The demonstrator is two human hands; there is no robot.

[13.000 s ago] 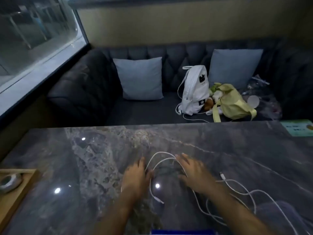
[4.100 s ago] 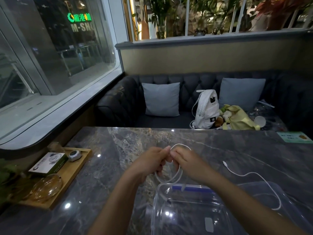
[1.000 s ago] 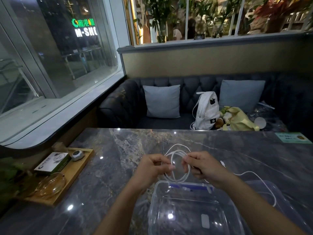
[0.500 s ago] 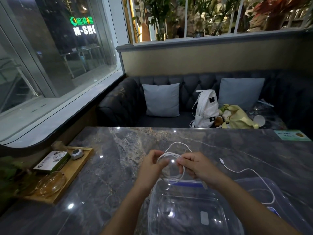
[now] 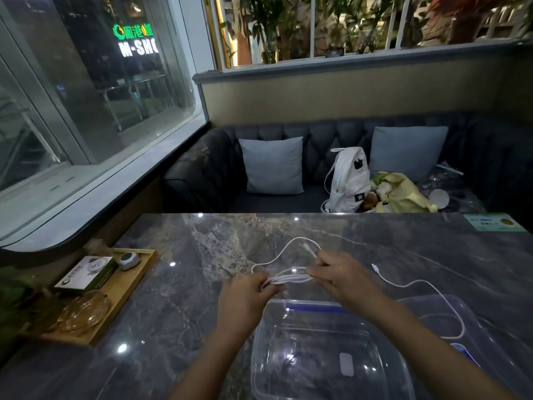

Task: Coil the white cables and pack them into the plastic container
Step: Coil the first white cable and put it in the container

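Note:
A coiled white cable (image 5: 290,278) is stretched flat between my two hands above the dark marble table (image 5: 202,298). My left hand (image 5: 245,295) pinches its left end and my right hand (image 5: 337,277) grips its right end. A loose loop with the plug rises behind the bundle. The clear plastic container (image 5: 317,356) stands open just in front of my hands, and nothing shows inside it. A second white cable (image 5: 415,284) lies loose on the table to the right, trailing over the container's lid (image 5: 467,321).
A wooden tray (image 5: 115,293) with a box, a small gadget and an amber glass dish sits at the table's left edge. A sofa with cushions, a white backpack (image 5: 349,180) and a yellow bag lies beyond the table. A green card lies at the far right.
The round coil held half a second ago is now pulled flat and long between my hands. My left hand has shifted down and left; the free end now loops out behind.

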